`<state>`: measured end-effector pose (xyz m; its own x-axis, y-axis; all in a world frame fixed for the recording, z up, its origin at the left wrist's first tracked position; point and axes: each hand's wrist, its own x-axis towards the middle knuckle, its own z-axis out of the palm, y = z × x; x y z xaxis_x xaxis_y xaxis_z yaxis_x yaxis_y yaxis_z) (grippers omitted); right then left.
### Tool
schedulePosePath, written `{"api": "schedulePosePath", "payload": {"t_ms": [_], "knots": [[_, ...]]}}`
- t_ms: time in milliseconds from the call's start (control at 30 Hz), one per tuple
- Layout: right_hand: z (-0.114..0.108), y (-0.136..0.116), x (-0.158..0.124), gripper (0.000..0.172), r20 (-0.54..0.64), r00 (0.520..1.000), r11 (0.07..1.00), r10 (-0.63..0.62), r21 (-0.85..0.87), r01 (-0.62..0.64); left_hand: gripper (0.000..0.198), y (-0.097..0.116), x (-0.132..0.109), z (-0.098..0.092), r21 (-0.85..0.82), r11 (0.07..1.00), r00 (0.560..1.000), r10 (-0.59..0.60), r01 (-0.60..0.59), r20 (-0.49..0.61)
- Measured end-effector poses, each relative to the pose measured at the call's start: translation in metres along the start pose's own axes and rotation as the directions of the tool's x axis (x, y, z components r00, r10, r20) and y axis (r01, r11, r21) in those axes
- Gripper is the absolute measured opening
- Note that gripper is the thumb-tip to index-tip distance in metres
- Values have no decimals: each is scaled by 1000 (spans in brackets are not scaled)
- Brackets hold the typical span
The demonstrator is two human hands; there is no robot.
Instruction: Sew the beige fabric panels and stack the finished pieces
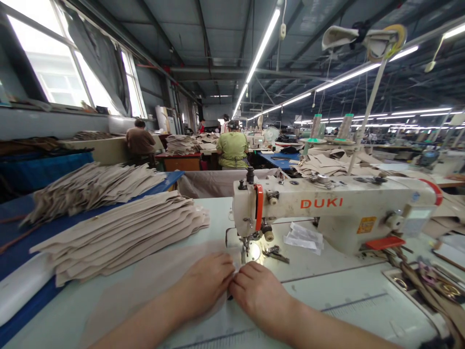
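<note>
In the head view, the left hand [212, 276] and the right hand [259, 291] meet just in front of the needle area of a white sewing machine [283, 198] with red lettering. The fingers of both are curled inward at the edge of a thin, translucent beige sheet [145, 281]; whether they grasp it cannot be told, as the tips are hidden. The sheet lies flat on the pale green counter [327, 300], partly under the left forearm. Left of the machine rests a fanned stack of beige fabric pieces [127, 237]; crumpled white translucent strips [304, 238] lie beneath the machine's arm.
</note>
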<state>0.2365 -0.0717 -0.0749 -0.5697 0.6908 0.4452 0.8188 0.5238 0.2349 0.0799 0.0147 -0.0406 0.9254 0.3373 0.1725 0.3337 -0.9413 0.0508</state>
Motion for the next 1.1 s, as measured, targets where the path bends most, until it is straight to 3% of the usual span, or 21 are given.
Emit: {"api": "schedulePosePath", "payload": {"t_ms": [167,467,767,1100], "knots": [[-1,0,-5,8,-8,999,996,51,68,-50,10,1,-2,-4,-50,998,999,-47,47,4],[3,5,-8,3,6,999,985,35,169,-36,26,6,1,11,205,979,994,41,-19,-104],[5,5,-9,7,-41,997,975,63,216,-53,22,-7,3,26,213,975,974,99,-55,-204],[15,3,-14,7,2,996,966,91,243,-88,24,-10,2,33,138,989,973,88,-60,-211]]}}
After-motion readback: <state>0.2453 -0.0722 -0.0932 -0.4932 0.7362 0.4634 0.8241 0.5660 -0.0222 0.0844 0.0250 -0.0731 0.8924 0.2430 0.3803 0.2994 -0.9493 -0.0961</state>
